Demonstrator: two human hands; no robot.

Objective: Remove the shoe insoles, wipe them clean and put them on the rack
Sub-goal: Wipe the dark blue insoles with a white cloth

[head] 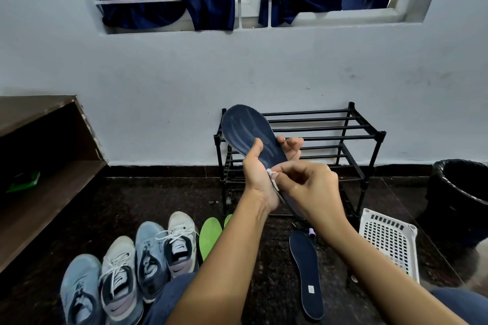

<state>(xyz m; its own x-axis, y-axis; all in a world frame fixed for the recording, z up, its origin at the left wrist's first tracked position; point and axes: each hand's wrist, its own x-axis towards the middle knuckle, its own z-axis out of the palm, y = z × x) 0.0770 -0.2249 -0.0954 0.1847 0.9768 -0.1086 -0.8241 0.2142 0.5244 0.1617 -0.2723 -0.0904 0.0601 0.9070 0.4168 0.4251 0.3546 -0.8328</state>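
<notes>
Knee [174, 295] beside four sneakers [126, 272]; left hand [257, 179] grips navy insole [248, 129], right hand [309, 187] pinches white wipe [272, 173], partly hiding black rack [379, 137].

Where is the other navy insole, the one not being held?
The loose navy insole lies flat on the floor, right of centre in the head view, between the green insoles and the white basket.

There are four shoes [149, 258], two navy insoles [253, 134], two green insoles [210, 237] (one mostly hidden), one black rack [330, 128], one white basket [388, 240], one dark bin [464, 192] and one white wipe [272, 175].
</notes>
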